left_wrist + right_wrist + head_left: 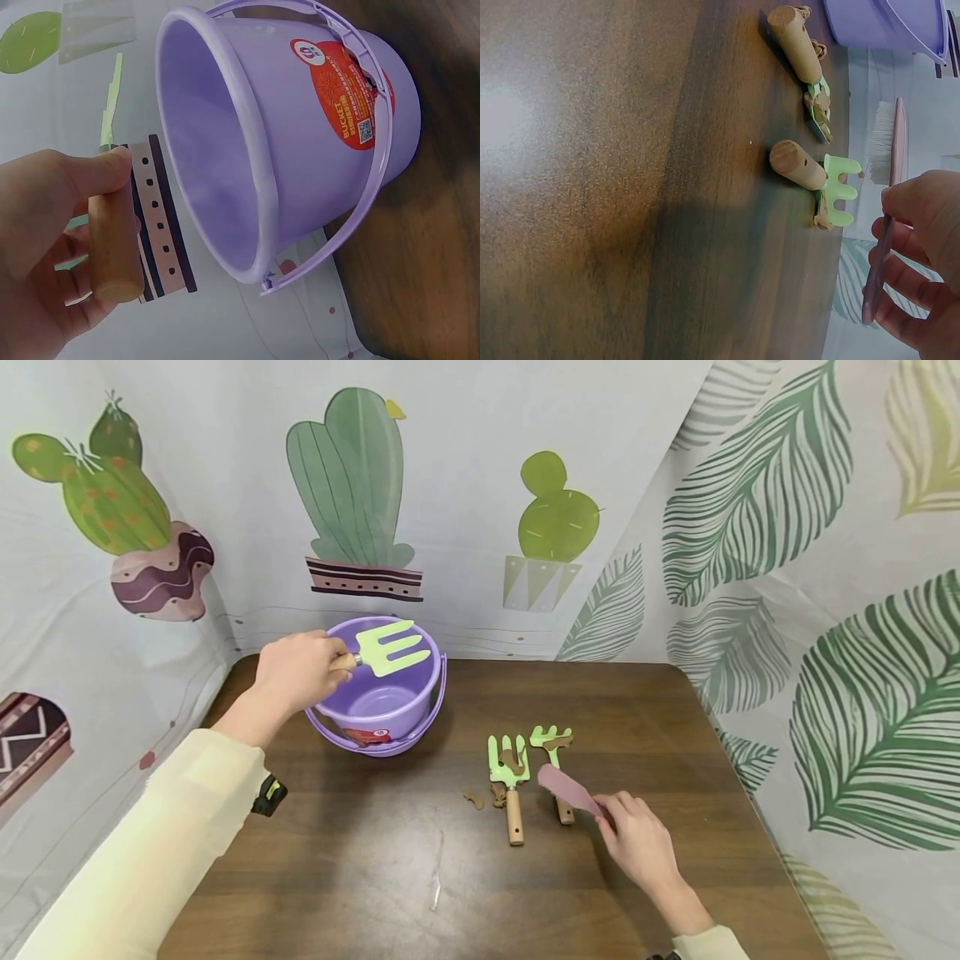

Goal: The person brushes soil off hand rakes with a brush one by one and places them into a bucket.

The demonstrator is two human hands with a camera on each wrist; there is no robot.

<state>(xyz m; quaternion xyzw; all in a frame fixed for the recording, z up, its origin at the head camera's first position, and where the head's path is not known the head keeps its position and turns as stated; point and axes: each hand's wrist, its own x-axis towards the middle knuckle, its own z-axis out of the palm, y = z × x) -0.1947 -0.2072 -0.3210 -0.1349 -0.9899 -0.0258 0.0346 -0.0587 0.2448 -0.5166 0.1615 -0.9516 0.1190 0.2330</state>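
Note:
My left hand [300, 670] grips the wooden handle of a green garden fork [390, 648] and holds it over the mouth of a purple bucket [397, 710]. In the left wrist view the fork's handle [114, 244] lies between thumb and fingers, beside the bucket's rim [259, 165]. My right hand [641, 843] holds a pink brush [567, 789] with white bristles [882, 142]. Under the brush in the head view lies a small green rake [551, 739], partly hidden. Left of it lies another green fork [508, 777], with brown scraps [512, 762] on its tines.
A loose brown scrap [473, 798] lies on the wooden table [360, 877], left of the tools. The bucket's purple handle [442, 693] hangs down at its side. Behind the table hangs a white cloth [465, 485] printed with cacti and leaves.

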